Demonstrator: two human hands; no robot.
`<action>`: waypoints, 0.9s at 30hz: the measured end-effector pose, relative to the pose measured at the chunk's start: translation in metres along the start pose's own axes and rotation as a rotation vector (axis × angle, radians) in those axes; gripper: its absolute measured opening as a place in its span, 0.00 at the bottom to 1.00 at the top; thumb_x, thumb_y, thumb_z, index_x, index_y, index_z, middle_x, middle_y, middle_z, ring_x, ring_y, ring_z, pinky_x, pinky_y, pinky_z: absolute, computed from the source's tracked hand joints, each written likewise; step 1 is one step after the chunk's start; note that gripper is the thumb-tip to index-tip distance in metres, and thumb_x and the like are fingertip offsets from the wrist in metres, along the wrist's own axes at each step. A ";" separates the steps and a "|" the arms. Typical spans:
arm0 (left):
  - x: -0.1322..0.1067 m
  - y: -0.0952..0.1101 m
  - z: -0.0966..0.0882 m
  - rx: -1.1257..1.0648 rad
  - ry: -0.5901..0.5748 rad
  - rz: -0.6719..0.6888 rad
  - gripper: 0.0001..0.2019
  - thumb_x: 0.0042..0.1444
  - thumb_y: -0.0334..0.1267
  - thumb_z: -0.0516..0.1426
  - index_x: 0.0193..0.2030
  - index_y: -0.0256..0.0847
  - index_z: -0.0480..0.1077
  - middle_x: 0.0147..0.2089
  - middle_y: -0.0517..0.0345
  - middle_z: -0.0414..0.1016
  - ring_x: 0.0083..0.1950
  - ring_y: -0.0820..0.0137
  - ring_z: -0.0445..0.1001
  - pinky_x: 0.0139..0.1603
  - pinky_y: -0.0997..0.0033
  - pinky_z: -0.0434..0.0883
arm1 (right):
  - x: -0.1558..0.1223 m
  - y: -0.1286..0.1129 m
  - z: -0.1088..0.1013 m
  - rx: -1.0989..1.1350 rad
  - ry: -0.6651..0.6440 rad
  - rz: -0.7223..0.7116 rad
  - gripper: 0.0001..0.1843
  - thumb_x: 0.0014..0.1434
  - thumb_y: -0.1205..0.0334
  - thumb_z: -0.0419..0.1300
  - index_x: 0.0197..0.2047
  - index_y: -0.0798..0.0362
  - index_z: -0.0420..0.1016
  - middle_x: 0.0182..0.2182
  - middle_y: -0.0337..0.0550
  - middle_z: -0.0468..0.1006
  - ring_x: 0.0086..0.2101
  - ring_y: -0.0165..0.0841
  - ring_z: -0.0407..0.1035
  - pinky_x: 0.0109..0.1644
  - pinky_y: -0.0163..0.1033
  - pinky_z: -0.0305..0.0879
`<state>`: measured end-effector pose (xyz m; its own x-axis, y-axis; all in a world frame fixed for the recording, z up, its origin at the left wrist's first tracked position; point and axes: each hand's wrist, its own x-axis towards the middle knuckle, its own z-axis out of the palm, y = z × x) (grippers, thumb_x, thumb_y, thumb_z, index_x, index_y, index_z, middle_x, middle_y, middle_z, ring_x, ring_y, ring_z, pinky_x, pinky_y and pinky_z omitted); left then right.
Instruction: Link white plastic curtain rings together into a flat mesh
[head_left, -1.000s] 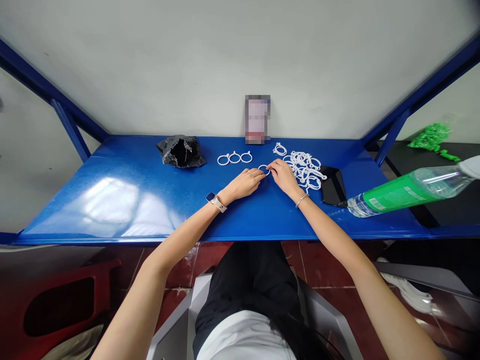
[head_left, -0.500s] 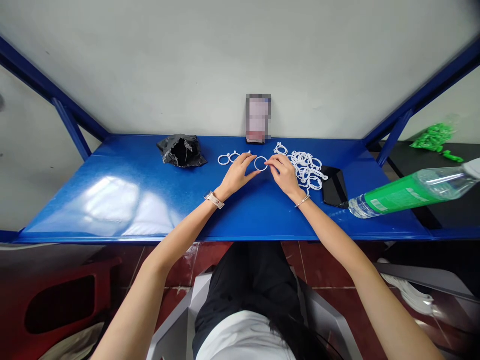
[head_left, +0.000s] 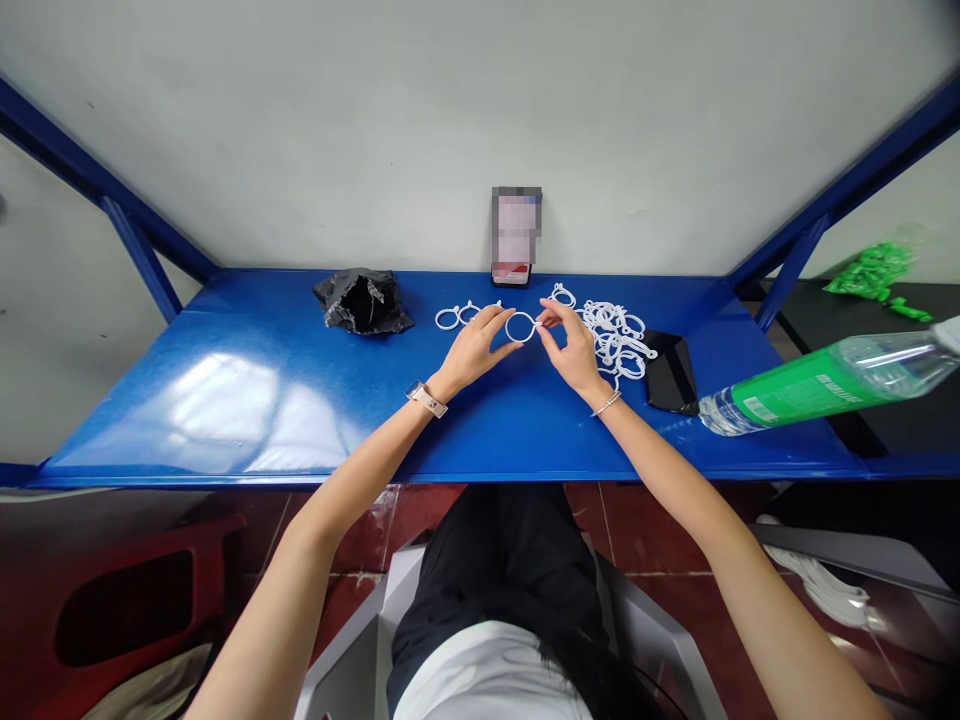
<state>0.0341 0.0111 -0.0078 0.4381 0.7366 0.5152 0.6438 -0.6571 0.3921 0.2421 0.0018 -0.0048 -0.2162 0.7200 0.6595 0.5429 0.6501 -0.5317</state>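
A white plastic ring (head_left: 508,335) with a small tab on its right side is held just above the blue tabletop. My left hand (head_left: 474,352) grips its left edge between thumb and forefinger. At the opposite side, the fingertips of my right hand (head_left: 570,348) are around the tab, the forefinger raised a little; the exact contact is too small to make out. Behind my left hand lie more white rings (head_left: 448,318), partly covered by it. A tangled heap of similar rings (head_left: 619,345) sits right beside my right hand, with one ring (head_left: 562,295) lying apart behind it.
A phone (head_left: 516,235) leans on the wall at the back of the blue table (head_left: 300,420). To the left is an open black plastic bag (head_left: 365,302). A dark phone (head_left: 670,375) and a green-labelled bottle (head_left: 814,385) are on the right, with green bagged items (head_left: 870,272) beyond.
My right forefinger has lifted and opened away from the ring's tab. The ring has shifted very slightly left and its tab shows more; my left hand has hardly moved.
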 end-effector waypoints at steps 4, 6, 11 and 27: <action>0.000 0.002 -0.003 -0.039 -0.011 -0.011 0.24 0.66 0.45 0.59 0.65 0.40 0.65 0.63 0.42 0.71 0.65 0.57 0.72 0.61 0.57 0.74 | 0.000 0.000 0.000 0.031 0.019 0.025 0.21 0.71 0.55 0.52 0.64 0.45 0.64 0.44 0.47 0.79 0.43 0.39 0.76 0.54 0.51 0.76; 0.000 0.003 -0.004 -0.058 -0.009 -0.016 0.25 0.66 0.47 0.59 0.65 0.40 0.65 0.63 0.42 0.71 0.64 0.58 0.72 0.60 0.58 0.75 | 0.000 -0.001 0.000 0.046 0.030 0.032 0.21 0.71 0.54 0.53 0.64 0.45 0.64 0.44 0.47 0.79 0.43 0.38 0.76 0.54 0.49 0.76; 0.001 0.006 -0.005 -0.099 0.029 -0.028 0.24 0.67 0.54 0.54 0.60 0.36 0.71 0.55 0.42 0.77 0.54 0.60 0.77 0.52 0.62 0.77 | 0.003 -0.006 -0.001 0.118 0.050 0.008 0.13 0.70 0.55 0.55 0.54 0.48 0.74 0.41 0.46 0.80 0.41 0.37 0.76 0.50 0.46 0.77; 0.005 0.011 -0.010 -0.293 -0.042 -0.194 0.33 0.71 0.57 0.43 0.31 0.37 0.78 0.33 0.52 0.83 0.33 0.67 0.78 0.39 0.68 0.70 | 0.001 -0.007 0.001 0.146 -0.123 0.103 0.16 0.68 0.48 0.57 0.44 0.48 0.81 0.40 0.45 0.83 0.37 0.36 0.77 0.45 0.43 0.76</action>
<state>0.0369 0.0060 0.0061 0.3547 0.8541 0.3804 0.5130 -0.5179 0.6845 0.2374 -0.0025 -0.0008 -0.2674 0.8031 0.5325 0.4460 0.5930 -0.6703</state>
